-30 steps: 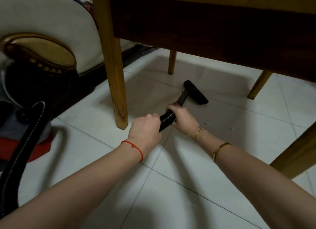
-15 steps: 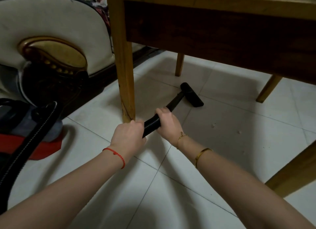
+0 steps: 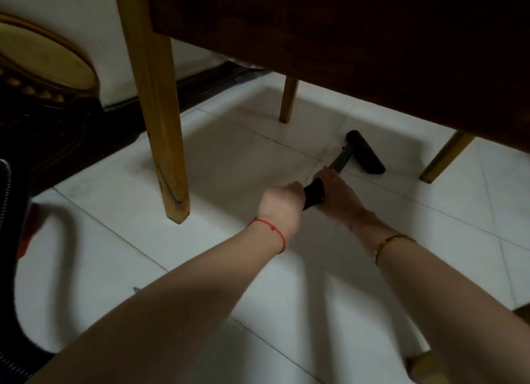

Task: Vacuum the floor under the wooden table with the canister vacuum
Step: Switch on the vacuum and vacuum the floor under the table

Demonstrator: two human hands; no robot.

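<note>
Below: left hand [image 3: 282,204] and right hand [image 3: 338,193] both clenched around black vacuum hose [image 3: 314,196], floor nozzle [image 3: 365,152] flat on white tiled floor [image 3: 229,160] (under wooden table [image 3: 344,39]), beside far legs.

1. A cream upholstered armchair [image 3: 57,22] stands far to the left of the hands, its side bearing an oval gold medallion [image 3: 43,62] in a beaded rim.
2. Its dark carved wooden base [image 3: 57,131] sits on the tiles, below the medallion.
3. A small grey scrap [image 3: 136,289] lies on the tiles, nearer the camera than the hands and to their left.
</note>
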